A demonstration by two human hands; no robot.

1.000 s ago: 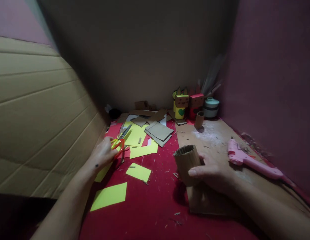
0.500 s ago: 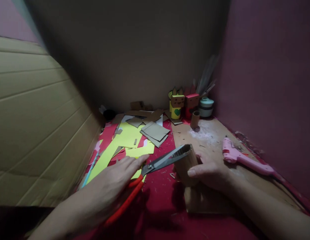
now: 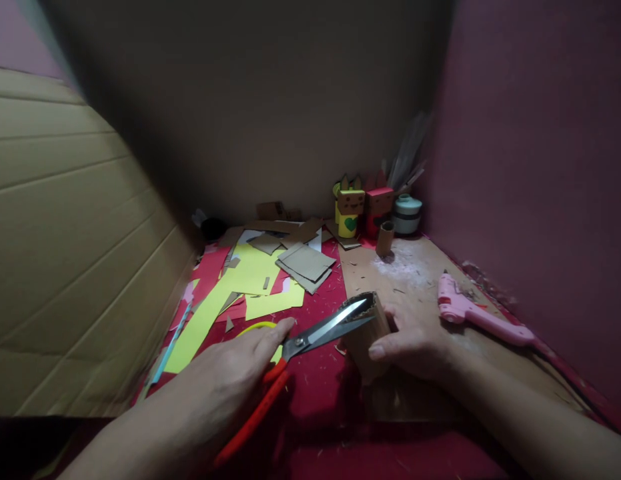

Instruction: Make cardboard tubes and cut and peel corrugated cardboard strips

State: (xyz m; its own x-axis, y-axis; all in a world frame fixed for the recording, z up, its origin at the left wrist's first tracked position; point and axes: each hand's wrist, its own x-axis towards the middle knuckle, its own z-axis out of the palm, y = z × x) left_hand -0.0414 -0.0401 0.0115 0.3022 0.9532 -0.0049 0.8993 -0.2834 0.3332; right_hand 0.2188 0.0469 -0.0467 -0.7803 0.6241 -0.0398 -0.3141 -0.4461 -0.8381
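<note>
My left hand is closed around the handles of scissors with red and yellow grips. Their blades reach over the rim of a brown cardboard tube, with a small gap between the tips. The tube's ragged open end faces up, tilted a little. My right hand wraps the tube from the right side, thumb in front; its other fingers are mostly hidden behind. Beneath the tube lies a flat brown cardboard sheet on the red surface.
A pink glue gun lies at the right. Yellow paper and cardboard squares spread at the left and middle. Toward the back stand a small tube, a yellow figure, a red figure and a lidded pot.
The scissor blades have drawn slightly closer together at the tube's rim and rotated a little. The whole view has shifted slightly, so background things appear farther left.
</note>
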